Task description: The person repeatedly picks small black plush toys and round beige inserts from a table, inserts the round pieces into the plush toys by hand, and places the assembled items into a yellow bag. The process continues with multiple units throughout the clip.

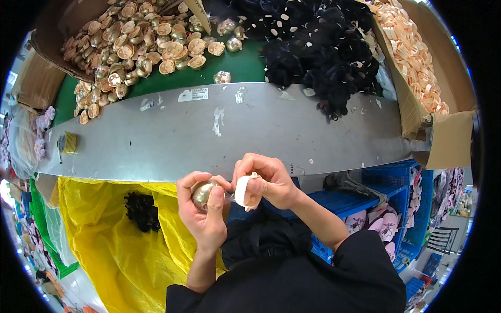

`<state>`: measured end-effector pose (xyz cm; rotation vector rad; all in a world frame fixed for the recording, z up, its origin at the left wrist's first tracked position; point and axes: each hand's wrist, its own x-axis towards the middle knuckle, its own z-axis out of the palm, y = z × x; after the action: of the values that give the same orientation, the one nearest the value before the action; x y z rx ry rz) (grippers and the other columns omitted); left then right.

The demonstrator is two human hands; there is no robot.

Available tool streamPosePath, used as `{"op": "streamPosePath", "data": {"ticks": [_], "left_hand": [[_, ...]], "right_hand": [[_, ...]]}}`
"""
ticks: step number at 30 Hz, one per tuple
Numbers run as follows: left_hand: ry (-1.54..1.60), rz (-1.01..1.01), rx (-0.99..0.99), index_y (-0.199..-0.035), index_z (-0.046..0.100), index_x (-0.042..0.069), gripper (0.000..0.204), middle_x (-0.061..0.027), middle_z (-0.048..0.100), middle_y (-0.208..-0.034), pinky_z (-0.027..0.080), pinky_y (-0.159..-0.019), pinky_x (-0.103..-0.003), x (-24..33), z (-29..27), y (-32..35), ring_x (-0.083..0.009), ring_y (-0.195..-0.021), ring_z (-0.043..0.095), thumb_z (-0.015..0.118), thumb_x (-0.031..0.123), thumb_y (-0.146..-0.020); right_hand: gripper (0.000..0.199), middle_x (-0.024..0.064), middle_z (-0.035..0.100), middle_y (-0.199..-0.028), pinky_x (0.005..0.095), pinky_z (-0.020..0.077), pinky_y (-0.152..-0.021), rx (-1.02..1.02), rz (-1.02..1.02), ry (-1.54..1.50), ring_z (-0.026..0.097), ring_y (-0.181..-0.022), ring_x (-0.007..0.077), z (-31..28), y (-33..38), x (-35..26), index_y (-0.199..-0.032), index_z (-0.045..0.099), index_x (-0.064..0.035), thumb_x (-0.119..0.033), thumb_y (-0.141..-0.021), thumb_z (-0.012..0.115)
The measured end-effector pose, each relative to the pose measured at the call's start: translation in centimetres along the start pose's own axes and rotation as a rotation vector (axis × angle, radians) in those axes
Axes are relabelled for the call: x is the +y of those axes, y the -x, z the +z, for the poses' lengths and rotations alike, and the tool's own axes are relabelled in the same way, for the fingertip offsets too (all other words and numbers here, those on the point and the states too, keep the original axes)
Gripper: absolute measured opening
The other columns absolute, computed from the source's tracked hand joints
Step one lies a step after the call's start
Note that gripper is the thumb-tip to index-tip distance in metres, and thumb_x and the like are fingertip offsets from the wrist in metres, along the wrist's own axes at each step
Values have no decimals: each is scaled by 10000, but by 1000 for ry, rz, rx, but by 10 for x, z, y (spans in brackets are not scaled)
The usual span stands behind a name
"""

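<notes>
Near a grey worktop [167,141], the left hand [201,221] is clasping a gold ball [203,195], the right hand [274,182] pinching a cream ring [240,191] just rightward.

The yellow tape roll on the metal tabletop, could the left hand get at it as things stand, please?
Probably, with a stretch leftward: no obstacle shows between the left hand and the yellow tape roll. That hand holds a rounded gold piece, though, which it would likely need to release first.
</notes>
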<state>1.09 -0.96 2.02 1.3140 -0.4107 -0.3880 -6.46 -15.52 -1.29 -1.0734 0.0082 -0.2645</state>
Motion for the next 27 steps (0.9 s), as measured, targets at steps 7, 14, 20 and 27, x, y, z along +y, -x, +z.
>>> {"op": "streamPosePath", "data": {"ticks": [7, 14, 20, 27], "left_hand": [[-94, 160, 270, -1249, 475, 51, 215, -102, 623, -893, 368, -567, -192, 4, -51, -46, -74, -652, 426, 498, 174, -1074], [-1, -60, -98, -1210, 496, 42, 246, -105, 648, -958, 305, -526, -205, -11, -18, -92, -40, -599, 363, 437, 255, -1102], [-160, -60, -140, -1405, 440, 2, 426, -113, 605, -1215, 525, -898, -284, -42, -22, -113, -165, -979, 646, 579, 66, -1007], [51, -33, -134, -1609, 121, 38, 841, -179, 258, -1602, 300, -1208, -415, -59, -28, -122, -301, -1441, 388, 640, 48, -947]], "right_hand": [[338, 74, 611, -920, 224, 497, -547, 177, -223, 66, 615, -642, 101, -34, 25, -21, -1039, 579, -9, -347, -1034, 588], [247, 107, 591, -1138, 276, 563, -818, 280, -237, 96, 689, -935, 165, -42, 20, -15, -1027, 613, -18, -249, -983, 691], [163, 112, 651, -1115, 302, 573, -836, 503, -75, -69, 708, -910, 188, -45, 41, -3, -1062, 638, -41, -183, -988, 665], [157, 87, 600, -968, 278, 540, -746, 648, 12, -616, 637, -890, 167, -53, 42, -12, -1016, 614, -47, -190, -1015, 548]]}}
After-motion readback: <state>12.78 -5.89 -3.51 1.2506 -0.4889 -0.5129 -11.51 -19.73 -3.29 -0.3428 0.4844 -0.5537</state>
